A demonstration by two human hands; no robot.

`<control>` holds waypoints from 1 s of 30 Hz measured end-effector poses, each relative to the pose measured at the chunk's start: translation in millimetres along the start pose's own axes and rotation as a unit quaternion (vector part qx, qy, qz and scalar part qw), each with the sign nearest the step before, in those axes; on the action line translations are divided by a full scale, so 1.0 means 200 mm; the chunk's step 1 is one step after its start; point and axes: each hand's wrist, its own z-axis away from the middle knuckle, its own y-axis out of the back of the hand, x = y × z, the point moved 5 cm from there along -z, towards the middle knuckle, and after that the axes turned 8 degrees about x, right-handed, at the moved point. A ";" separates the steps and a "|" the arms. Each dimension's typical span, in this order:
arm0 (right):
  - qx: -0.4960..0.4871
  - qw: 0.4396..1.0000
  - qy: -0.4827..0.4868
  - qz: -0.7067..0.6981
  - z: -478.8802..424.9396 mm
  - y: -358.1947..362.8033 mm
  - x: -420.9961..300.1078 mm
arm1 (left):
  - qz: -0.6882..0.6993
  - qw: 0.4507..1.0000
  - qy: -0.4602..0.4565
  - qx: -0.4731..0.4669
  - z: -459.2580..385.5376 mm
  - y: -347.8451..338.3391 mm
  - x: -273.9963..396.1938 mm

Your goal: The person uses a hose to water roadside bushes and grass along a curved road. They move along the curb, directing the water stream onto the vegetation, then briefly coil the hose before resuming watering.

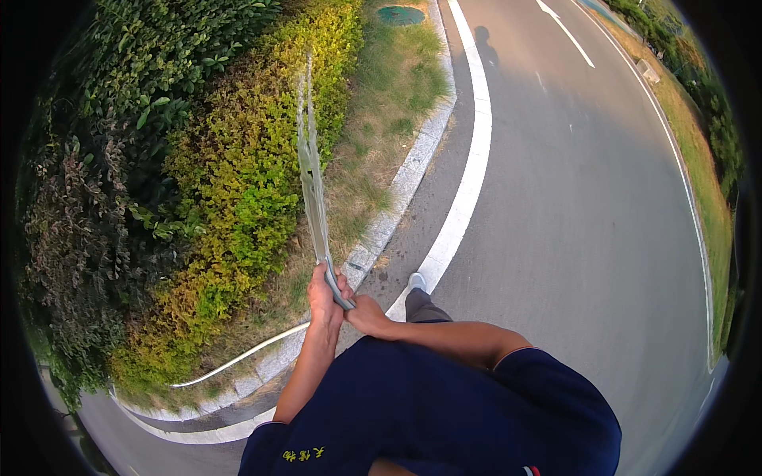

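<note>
My left hand (323, 294) is wrapped around a grey hose (337, 287) near its open end, with the thumb lying along it. Just behind, my right hand (369, 317) grips the same hose lower down. A stream of water (313, 178) shoots from the mouth and splits into strands over the yellow-green hedge (238, 196). A pale length of hose (250, 350) trails over the grass and kerb to the left, passing behind my left forearm. How it joins the held part is hidden by my arm.
A granite kerb (411, 160) divides the dry grass strip (381, 113) from the asphalt road (571, 214). Taller dark shrubs (89, 196) stand behind the hedge. One shoe (417, 281) is by the curved white line (470, 184). A green cover (401, 15) lies in the grass.
</note>
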 end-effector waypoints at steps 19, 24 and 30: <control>0.021 1.000 -0.001 -0.007 -0.08 -0.01 0.14 | 0.028 0.998 -0.049 0.013 0.06 -0.10 0.01; -0.049 0.998 0.022 -0.034 -0.02 0.04 -0.01 | 0.060 0.992 -0.095 0.050 0.15 -0.05 0.05; -0.073 0.996 0.023 -0.051 -0.04 0.01 0.01 | 0.100 0.984 -0.119 0.087 0.14 0.01 0.05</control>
